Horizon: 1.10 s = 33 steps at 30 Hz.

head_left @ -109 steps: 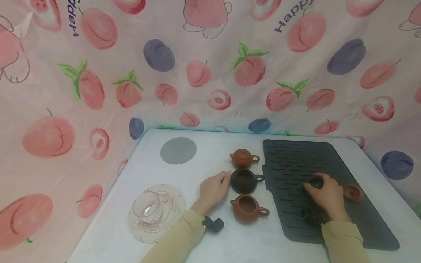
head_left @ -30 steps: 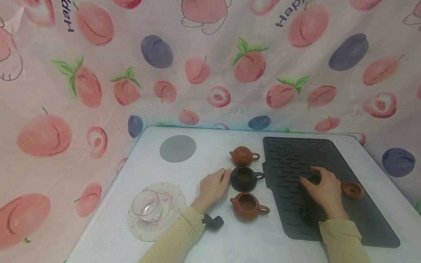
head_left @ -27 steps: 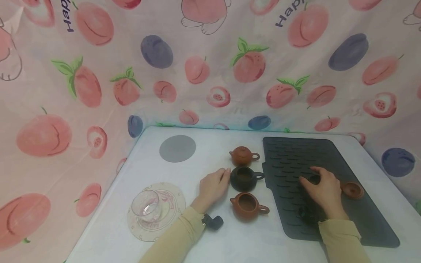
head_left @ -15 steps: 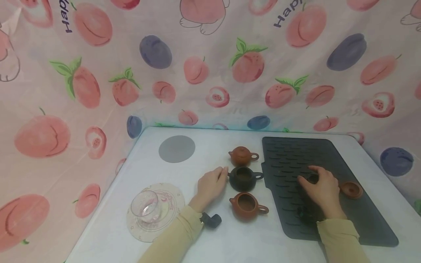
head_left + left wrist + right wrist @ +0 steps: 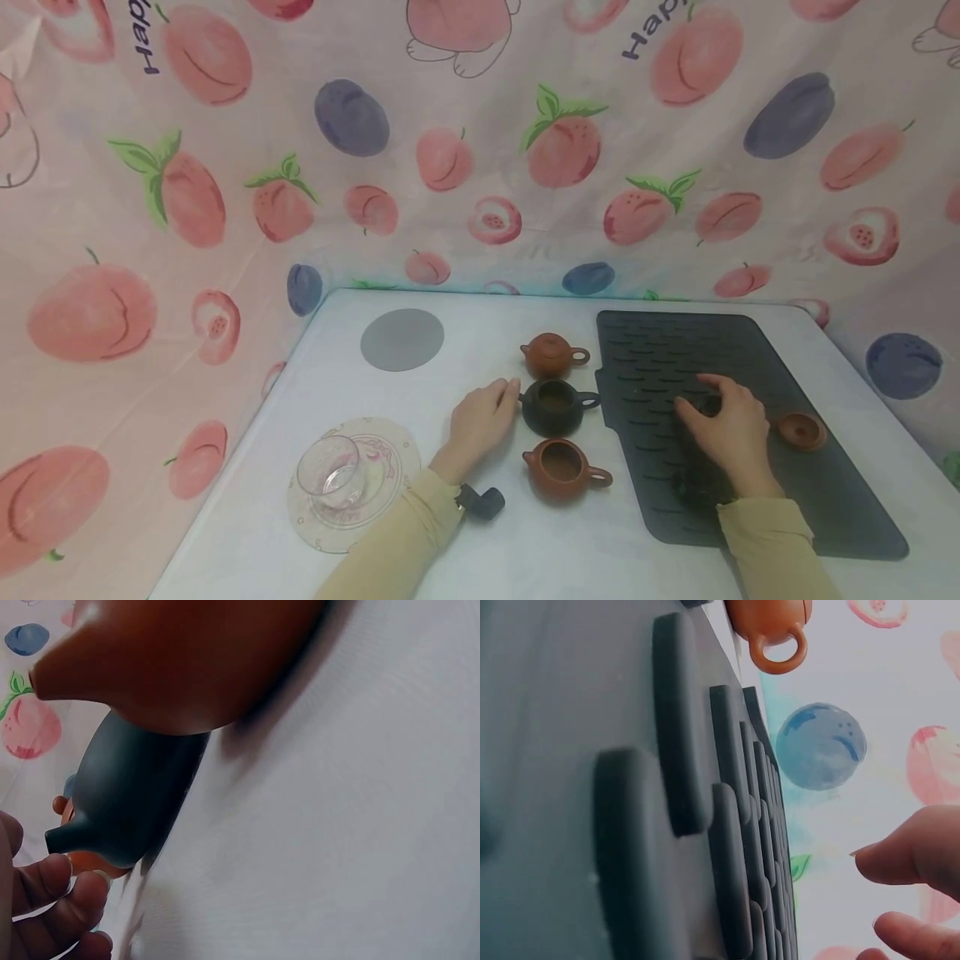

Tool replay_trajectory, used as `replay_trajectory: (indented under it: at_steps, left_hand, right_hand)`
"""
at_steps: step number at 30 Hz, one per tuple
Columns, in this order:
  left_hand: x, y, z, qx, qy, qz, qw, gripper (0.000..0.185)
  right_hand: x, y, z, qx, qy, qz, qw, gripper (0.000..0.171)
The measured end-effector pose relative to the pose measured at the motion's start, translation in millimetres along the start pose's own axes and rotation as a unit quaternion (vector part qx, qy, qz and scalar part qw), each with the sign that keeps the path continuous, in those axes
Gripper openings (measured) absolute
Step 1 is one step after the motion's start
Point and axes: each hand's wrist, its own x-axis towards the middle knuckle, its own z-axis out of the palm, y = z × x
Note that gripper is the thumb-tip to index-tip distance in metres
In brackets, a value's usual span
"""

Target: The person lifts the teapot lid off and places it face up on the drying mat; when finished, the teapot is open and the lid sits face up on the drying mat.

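Observation:
Loosely bent, the fingers of my left hand (image 5: pixel 480 423) are beside the spout of a black lidless teapot (image 5: pixel 553 408); in the left wrist view, the fingertips (image 5: pixel 56 874) lie just below that spout, and I cannot tell whether they touch it. My right hand (image 5: pixel 731 433) is over the dark ridged mat (image 5: pixel 652 350), its thumb and fingers spread around a small black lid (image 5: pixel 708 406), partly hidden. In the right wrist view, a gap shows between thumb and fingers (image 5: pixel 907 859). A brown lid (image 5: pixel 801 432) lies right of this hand.
A lidded brown teapot (image 5: pixel 549 357) stands behind the black one, and a brown lidless teapot (image 5: pixel 562 471) in front. At left a clear glass cup (image 5: pixel 330 471) stands on a round patterned coaster (image 5: pixel 390 450). A grey disc (image 5: pixel 402 340) lies at the back left.
My right thumb and fingers, close around the black lid at first, have spread apart, and the hand has shifted slightly left. My left fingertips have eased slightly off the black teapot, uncovering its spout.

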Motion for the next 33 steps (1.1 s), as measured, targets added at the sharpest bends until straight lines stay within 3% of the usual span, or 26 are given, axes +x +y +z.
replay_trajectory:
  at_steps: [15,33]
  left_hand:
    - [1.8,0.9,-0.5,-0.018,0.006,0.018,0.9997,0.044]
    - [6.6,-0.4,-7.4,-0.017,0.014,0.007,0.9997,0.042]
  right_hand:
    - [-2.0,-3.6,4.2,0.000,0.007,0.000,1.000,0.054]
    - [-1.2,-10.5,3.3,0.004,0.017,-0.011,1.000,0.049]
